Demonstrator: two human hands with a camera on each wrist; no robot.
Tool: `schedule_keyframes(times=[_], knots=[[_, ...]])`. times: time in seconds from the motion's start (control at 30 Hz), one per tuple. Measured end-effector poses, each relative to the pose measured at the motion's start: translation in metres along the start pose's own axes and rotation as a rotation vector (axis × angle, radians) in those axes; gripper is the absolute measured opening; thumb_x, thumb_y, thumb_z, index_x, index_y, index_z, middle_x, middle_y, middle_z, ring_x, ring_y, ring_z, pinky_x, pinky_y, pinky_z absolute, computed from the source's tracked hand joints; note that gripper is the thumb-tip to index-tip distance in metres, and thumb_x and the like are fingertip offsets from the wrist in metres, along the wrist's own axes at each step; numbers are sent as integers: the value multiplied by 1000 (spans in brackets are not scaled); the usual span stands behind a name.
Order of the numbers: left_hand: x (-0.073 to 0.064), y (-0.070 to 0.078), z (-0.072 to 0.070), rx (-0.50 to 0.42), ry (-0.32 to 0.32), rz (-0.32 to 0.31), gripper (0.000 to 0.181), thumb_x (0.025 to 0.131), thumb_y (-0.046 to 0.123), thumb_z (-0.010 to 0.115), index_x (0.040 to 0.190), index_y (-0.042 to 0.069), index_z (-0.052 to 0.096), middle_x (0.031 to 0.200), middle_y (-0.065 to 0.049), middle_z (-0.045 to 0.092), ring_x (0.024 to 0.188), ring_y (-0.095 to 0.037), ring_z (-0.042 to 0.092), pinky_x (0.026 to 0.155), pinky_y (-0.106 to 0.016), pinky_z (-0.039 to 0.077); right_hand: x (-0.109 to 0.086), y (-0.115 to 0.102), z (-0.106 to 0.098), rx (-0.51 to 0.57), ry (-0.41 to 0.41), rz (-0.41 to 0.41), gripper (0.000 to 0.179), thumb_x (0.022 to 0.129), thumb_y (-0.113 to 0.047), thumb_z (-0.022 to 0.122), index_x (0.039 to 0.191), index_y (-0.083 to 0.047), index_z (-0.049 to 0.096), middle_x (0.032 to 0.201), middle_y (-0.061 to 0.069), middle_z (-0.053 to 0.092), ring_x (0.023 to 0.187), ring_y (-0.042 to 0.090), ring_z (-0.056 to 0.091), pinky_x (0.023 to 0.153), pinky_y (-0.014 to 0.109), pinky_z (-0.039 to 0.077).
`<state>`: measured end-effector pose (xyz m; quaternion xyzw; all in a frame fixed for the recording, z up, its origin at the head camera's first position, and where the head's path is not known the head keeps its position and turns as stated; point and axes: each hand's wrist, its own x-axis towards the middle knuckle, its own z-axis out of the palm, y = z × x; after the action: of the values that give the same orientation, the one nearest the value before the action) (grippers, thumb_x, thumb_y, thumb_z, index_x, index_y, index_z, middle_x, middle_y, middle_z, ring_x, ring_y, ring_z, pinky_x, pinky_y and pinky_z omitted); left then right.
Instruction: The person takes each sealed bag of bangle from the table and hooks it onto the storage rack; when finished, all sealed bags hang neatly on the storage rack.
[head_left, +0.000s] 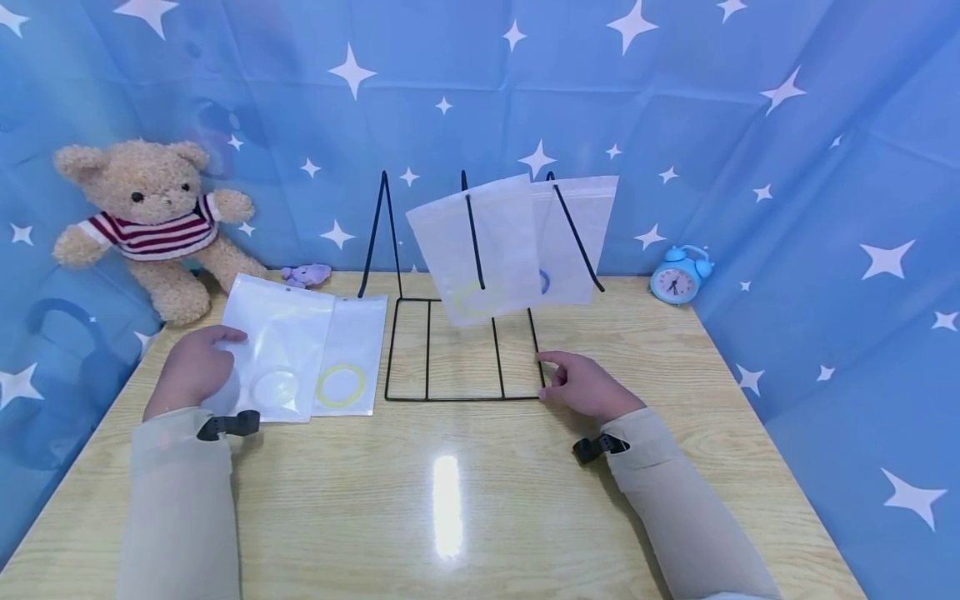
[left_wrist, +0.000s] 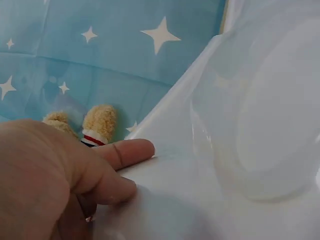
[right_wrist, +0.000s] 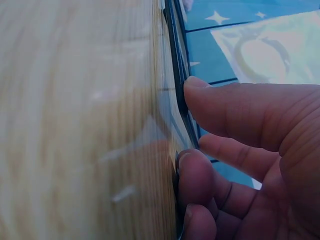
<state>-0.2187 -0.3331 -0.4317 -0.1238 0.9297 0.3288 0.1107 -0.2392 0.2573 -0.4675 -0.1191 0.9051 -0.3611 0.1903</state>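
A black wire rack (head_left: 442,398) stands on the table, with two clear zip bags hung on its sloping arms. The front hanging bag (head_left: 495,242) shows a yellow ring; a blue ring shows in the other hanging bag (head_left: 581,225). My right hand (head_left: 585,385) pinches the front right corner of the rack's base between thumb (right_wrist: 225,107) and fingers. To the left lies a zip bag with a white ring (head_left: 273,342), its left edge held by my left hand (head_left: 197,367). It overlaps a zip bag with a yellow ring (head_left: 358,333).
A teddy bear (head_left: 161,208) in a striped shirt sits at the back left, with a small purple toy (head_left: 306,275) beside it. A blue alarm clock (head_left: 678,275) stands at the back right. Behind the table hangs a blue star-patterned curtain (head_left: 285,108).
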Motion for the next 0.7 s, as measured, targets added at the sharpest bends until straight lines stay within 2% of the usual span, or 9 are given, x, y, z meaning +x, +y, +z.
schedule_keyframes(times=[0.23,0.43,0.5,0.57,0.67,0.7], knots=[[-7,10,-2,-82,74,17,53,101,7,34,151,4,52,170,-34,18,145,-58,29,107,-79,33,1,1,1,-7,2,-5,70,96,-22,78,159,-15,48,85,5,63,69,21,55,59,35,46],[-13,21,-4,-182,104,53,52,107,13,32,154,11,54,174,-25,15,156,-54,18,114,-81,24,1,1,2,-3,4,-2,70,95,-22,78,159,-16,48,86,6,63,69,21,55,59,34,46],[-16,25,-4,-210,119,73,51,108,15,33,153,14,56,175,-22,17,153,-55,26,111,-75,36,1,2,1,-5,5,0,71,96,-23,78,159,-16,48,86,6,63,69,21,55,59,34,46],[-19,29,-4,-229,133,95,49,109,17,33,152,17,58,174,-20,22,147,-53,33,100,-66,44,1,2,1,-5,4,-2,71,96,-23,78,160,-16,47,86,6,63,69,21,55,59,34,46],[-23,33,-4,-265,145,122,47,109,20,35,148,21,62,172,-16,31,137,-46,39,83,-51,39,0,1,1,-9,4,-4,70,97,-23,77,160,-16,47,86,6,63,68,21,54,59,35,46],[-25,33,-4,-278,146,132,47,109,20,36,146,21,64,171,-15,34,136,-44,39,82,-50,39,0,1,1,-10,3,-7,70,97,-23,77,160,-16,47,86,6,63,68,22,54,59,35,46]])
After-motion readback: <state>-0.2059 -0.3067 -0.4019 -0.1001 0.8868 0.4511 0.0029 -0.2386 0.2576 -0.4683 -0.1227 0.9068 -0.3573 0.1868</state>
